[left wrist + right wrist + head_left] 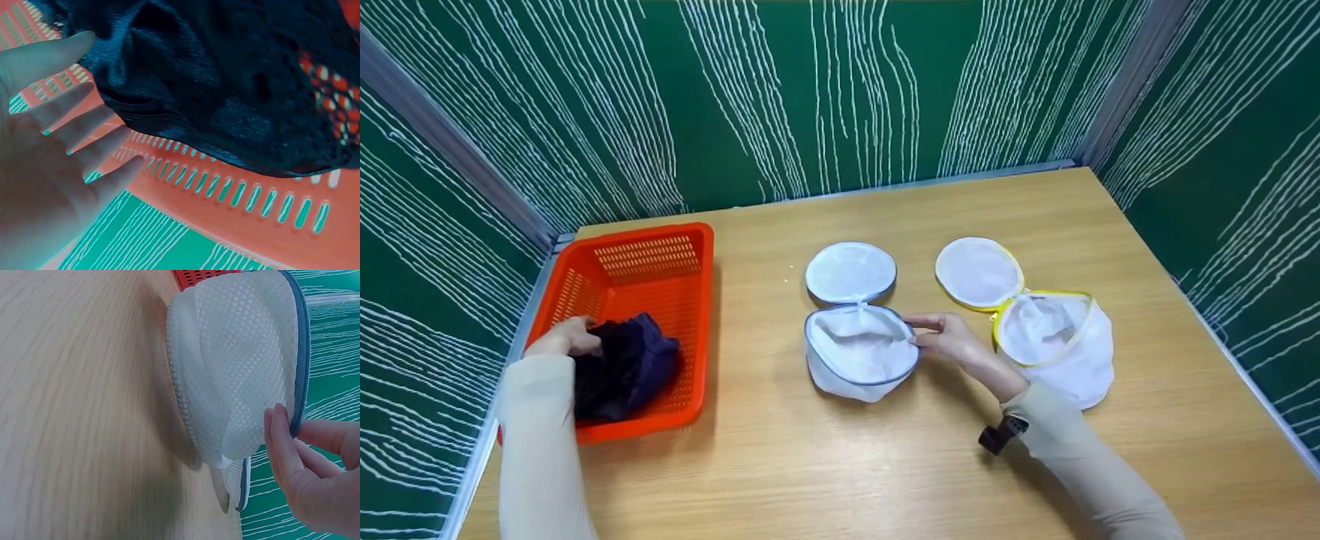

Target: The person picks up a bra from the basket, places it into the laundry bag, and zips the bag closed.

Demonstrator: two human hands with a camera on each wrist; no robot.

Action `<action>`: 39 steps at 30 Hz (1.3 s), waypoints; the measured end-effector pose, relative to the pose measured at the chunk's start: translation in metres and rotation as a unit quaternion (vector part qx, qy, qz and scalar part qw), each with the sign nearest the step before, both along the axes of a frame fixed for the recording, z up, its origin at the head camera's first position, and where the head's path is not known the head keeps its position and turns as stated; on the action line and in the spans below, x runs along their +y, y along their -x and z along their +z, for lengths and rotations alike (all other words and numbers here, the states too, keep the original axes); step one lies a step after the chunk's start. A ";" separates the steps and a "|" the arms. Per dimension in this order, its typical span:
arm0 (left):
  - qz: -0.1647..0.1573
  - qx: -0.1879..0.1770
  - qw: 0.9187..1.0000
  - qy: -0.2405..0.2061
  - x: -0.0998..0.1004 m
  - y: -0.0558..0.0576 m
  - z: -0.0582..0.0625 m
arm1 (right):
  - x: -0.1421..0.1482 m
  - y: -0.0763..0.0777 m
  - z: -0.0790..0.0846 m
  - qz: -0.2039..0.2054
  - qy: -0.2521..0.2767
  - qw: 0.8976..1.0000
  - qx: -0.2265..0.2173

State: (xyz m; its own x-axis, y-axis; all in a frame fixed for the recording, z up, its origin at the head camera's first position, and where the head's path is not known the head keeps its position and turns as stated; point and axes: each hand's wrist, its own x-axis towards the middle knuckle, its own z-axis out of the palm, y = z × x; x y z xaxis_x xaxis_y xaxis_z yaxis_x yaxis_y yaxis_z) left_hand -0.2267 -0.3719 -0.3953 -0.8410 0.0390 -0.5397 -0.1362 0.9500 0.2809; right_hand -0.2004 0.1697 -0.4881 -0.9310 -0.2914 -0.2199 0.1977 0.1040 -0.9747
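My left hand (566,337) is inside the left part of the orange basket, by a heap of dark navy and black clothing (641,367). Up close in the left wrist view, its fingers are spread and fairly straight beside shiny dark fabric (169,84) with a lacy, holed part. With thumb and fingers, my right hand (952,341) pinches the right rim of a white mesh laundry bag (851,386) edged in blue-grey. This bag stands unzipped, its round lid (851,271) folded back behind it. The right wrist view shows the pinched rim (302,354) and honeycomb mesh.
A second white mesh laundry bag (1080,375), with a yellow zip edge, lies unzipped at the right, its lid (979,271) folded back. The orange basket (701,322) has slotted walls. Green, white-streaked panels (870,97) border the wooden table (780,472).
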 end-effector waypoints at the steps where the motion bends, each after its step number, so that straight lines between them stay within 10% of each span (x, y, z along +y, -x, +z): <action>1: 0.007 -0.004 1.000 -0.002 0.001 0.000 0.000 | 0.000 0.000 0.000 0.000 -0.001 1.000 -0.001; 16: 0.137 -0.015 0.988 -0.066 0.002 -0.016 -0.003 | 0.000 0.000 -0.001 -0.010 -0.015 1.000 -0.005; 25: 0.002 0.019 1.000 0.021 0.001 -0.005 -0.003 | 0.000 -0.002 0.003 -0.005 -0.004 1.000 -0.013; 32: 0.033 0.000 0.999 -0.006 0.002 -0.006 -0.001 | -0.001 -0.001 0.000 -0.013 -0.006 1.000 -0.020; 39: -0.035 0.013 0.999 0.021 0.009 -0.004 0.005 | 0.000 0.000 -0.001 -0.013 -0.008 1.000 -0.023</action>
